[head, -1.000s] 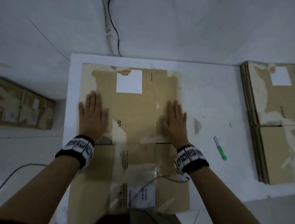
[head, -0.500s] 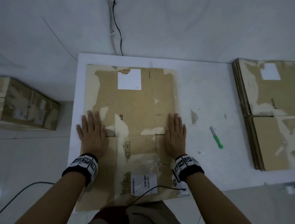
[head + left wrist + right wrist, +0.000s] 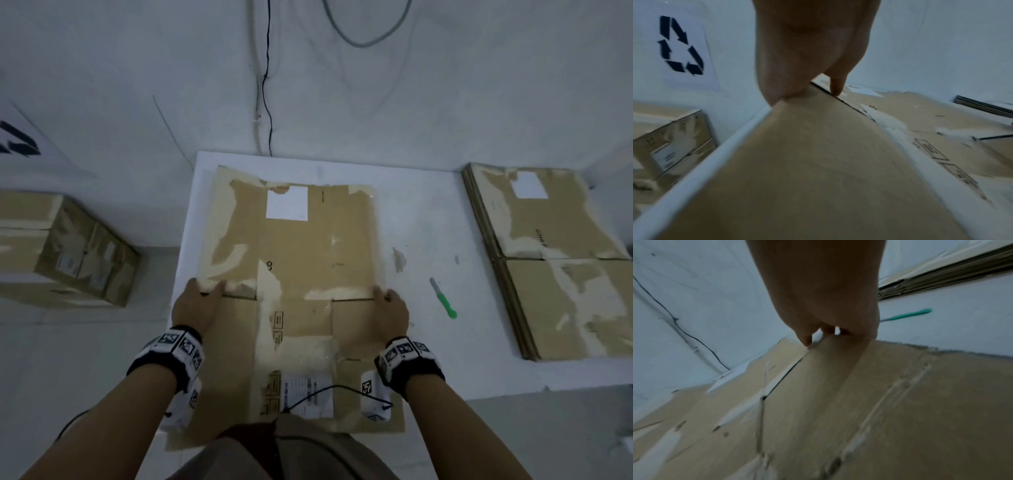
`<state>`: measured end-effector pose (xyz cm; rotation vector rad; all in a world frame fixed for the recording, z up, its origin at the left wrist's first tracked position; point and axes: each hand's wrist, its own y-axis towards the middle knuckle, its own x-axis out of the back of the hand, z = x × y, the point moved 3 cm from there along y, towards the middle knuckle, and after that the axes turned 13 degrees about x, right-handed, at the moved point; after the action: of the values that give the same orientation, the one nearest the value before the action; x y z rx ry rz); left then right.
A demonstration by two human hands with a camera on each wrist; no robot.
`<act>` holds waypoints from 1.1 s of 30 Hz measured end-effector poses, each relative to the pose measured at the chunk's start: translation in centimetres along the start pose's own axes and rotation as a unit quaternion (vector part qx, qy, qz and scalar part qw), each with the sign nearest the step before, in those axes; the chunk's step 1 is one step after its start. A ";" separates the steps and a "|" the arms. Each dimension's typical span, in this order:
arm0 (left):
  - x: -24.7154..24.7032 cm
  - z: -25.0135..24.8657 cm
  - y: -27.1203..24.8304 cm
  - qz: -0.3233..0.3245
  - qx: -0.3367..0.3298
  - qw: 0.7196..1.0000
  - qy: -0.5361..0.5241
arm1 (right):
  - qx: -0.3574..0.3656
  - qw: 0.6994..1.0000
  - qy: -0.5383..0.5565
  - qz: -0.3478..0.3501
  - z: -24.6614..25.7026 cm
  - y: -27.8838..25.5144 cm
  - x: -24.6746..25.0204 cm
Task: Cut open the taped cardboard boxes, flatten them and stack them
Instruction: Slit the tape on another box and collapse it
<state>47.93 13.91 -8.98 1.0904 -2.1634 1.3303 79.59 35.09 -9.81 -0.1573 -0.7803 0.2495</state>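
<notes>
A flattened cardboard box (image 3: 301,274) lies on the white desk (image 3: 428,219), its near end overhanging the desk's front edge toward the person. The left hand (image 3: 197,305) grips its left edge and the right hand (image 3: 394,310) grips its right edge, thumbs on top and fingers curled under. To the right on the desk lies a green-handled cutter (image 3: 443,302), farther right a stack of flattened boxes (image 3: 555,260), and off the desk to the left a taped box (image 3: 68,250).
</notes>
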 end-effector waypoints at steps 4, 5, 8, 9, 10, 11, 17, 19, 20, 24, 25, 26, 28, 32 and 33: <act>0.4 -0.3 -2.1 0.017 -0.076 0.995 -0.069 | 0.076 0.997 0.009 0.015 1.1 -1.7 0.8; 0.4 -0.7 -2.8 0.016 -0.088 0.993 -0.081 | 0.083 0.996 0.009 0.000 1.5 -2.0 1.1; 0.2 -2.4 -5.1 0.013 -0.116 0.984 -0.132 | 0.114 0.992 0.021 -0.053 3.1 -2.5 3.1; 0.1 -3.2 -5.9 0.014 -0.124 0.981 -0.151 | 0.118 0.990 0.022 -0.068 3.4 -2.5 4.0; 0.0 -4.1 -6.7 0.018 -0.134 0.977 -0.166 | 0.123 0.989 0.026 -0.084 3.7 -2.4 5.1; -0.1 -5.2 -7.4 0.025 -0.145 0.973 -0.177 | 0.125 0.987 0.032 -0.097 3.8 -2.1 6.3; -3.2 -12.9 -11.5 0.091 -0.209 0.949 -0.216 | 0.113 0.977 0.056 -0.171 2.5 0.5 16.0; -5.4 -15.4 -13.0 0.098 -0.229 0.945 -0.213 | 0.124 0.970 0.060 -0.202 1.4 1.7 19.6; -6.7 -16.7 -13.8 0.102 -0.237 0.943 -0.211 | 0.127 0.968 0.057 -0.211 0.9 2.4 21.3; -13.2 -21.8 -17.1 0.109 -0.246 0.939 -0.216 | 0.130 0.964 0.028 -0.232 -2.1 6.9 28.5; -14.9 -23.1 -18.1 0.111 -0.244 0.938 -0.221 | 0.131 0.963 0.022 -0.233 -3.1 8.2 30.3; -16.8 -24.3 -19.1 0.113 -0.239 0.937 -0.227 | 0.132 0.963 0.015 -0.233 -4.1 9.5 32.2; -20.5 -26.8 -21.4 0.119 -0.231 0.936 -0.237 | 0.134 0.965 -0.002 -0.226 -6.1 12.2 35.9; -28.4 -31.3 -25.7 0.131 -0.197 0.935 -0.265 | 0.127 0.971 -0.039 -0.199 -10.5 17.9 43.8; -30.2 -32.3 -26.8 0.132 -0.186 0.935 -0.270 | 0.125 0.973 -0.048 -0.189 -11.7 19.4 45.6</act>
<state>85.16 47.96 2.35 1.1264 -2.8968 0.6988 115.88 65.90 8.28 0.2419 -0.8511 -0.0089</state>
